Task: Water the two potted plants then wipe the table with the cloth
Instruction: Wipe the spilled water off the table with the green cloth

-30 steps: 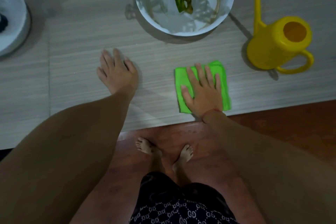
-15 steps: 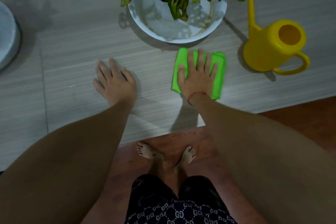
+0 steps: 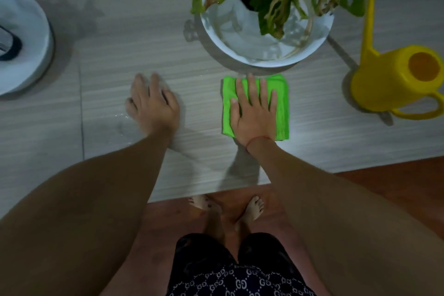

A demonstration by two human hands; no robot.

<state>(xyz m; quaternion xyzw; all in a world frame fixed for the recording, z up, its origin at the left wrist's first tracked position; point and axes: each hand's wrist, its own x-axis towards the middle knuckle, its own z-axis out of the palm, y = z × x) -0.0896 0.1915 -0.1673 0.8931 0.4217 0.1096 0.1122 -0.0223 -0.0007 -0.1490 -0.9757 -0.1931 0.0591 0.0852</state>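
On the table (image 3: 312, 151), the cloth (image 3: 282, 106) lies just before the potted plant (image 3: 266, 31), under the flat right hand (image 3: 252, 115). The left hand (image 3: 153, 106) rests to its left, the watering can (image 3: 384, 84) to its right, and a second pot (image 3: 26, 38) sits far left.

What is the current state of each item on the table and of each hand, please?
Green cloth: folded, flat on the table, under the right hand.
Right hand: palm down, fingers spread on the cloth.
Left hand: flat on the bare table, holding nothing.
Yellow watering can: upright, set down, untouched.
Potted plant: upright in its white pot.
Second white pot: cut off at the frame edge.
Table: droplets by the left hand.
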